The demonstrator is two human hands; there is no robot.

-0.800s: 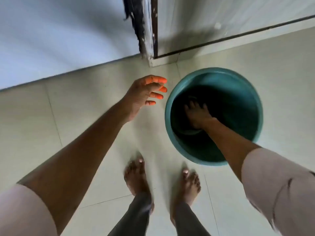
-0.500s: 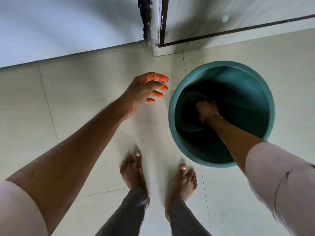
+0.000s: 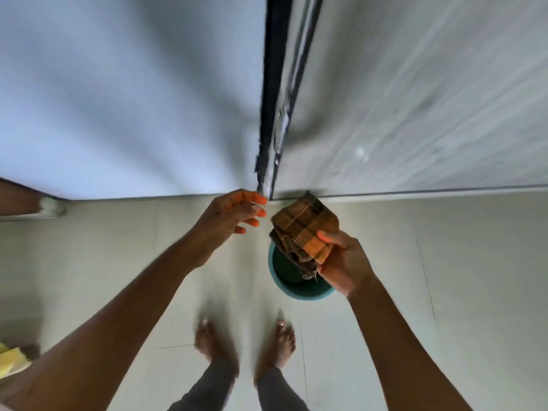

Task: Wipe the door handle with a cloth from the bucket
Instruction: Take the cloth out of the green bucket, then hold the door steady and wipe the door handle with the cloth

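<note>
My right hand grips a folded brown and orange checked cloth, held up above the teal bucket on the floor. The cloth and hand cover most of the bucket. My left hand hovers just left of the cloth, empty, with its fingers apart and curled toward it. A grey door rises ahead on the right, with its dark edge in the middle. No door handle shows in the view.
A pale wall stands to the left of the door edge. My bare feet stand on light floor tiles just below the bucket. Something yellow lies at the lower left, and a brown edge shows at the far left.
My right hand has come up out of the bucket with the cloth in it. The view has tilted upward, so the bucket looks smaller and more of the door shows.
</note>
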